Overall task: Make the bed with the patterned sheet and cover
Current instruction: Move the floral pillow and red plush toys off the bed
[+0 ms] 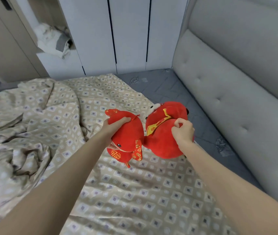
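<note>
Two hands (113, 130) (184, 132) grip plush toys (129, 134) (162, 145), palms hidden.

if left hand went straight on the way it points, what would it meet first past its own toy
Likely the big plush in the right hand, just beyond the small plush held by the left hand; depth is unclear.

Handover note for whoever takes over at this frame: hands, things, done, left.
Left hand: grips the small red plush toy.
Right hand: grips the large red plush toy. Both toys are low over the bed; contact unclear.
Patterned bedding: flat under the toys, bunched at left; grey mattress bare beside the headboard.
Done: bedding partly spread.
Left: probably set toys aside, pull bedding to the headboard, smooth the bunched part.
</note>
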Tool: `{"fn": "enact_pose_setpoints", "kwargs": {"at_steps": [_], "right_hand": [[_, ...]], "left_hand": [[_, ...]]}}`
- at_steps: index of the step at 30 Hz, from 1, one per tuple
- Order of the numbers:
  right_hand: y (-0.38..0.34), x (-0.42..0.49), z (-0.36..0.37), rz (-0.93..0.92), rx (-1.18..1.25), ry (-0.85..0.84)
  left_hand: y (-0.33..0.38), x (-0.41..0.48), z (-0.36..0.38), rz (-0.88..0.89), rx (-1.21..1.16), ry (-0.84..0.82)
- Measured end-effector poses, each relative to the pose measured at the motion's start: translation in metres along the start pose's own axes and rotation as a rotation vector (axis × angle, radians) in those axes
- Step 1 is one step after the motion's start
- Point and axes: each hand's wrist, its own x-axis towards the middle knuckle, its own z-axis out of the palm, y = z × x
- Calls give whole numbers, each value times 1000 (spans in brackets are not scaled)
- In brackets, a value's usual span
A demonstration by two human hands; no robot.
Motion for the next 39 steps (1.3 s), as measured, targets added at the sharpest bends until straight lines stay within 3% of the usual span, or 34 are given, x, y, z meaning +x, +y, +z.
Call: {"fn": "enact_pose_setpoints", "kwargs": {"at_steps": [8,17,25,29,39], "right_hand": [[2,-97,-115,-157,-67,242],[42,-217,-227,-66,-88,421],[115,-311,-356,1,-32,557],[164,-356,-419,126,59,645],[304,-454,-569,295,164,768]], "left_hand": [[-49,-105,6,108,3,-92],[-114,-207,32,47,136,-238],[-153,-286,125,80,293,-452],[-178,-336,184,165,462,-545],[-286,-457,337,160,663,-695]]}}
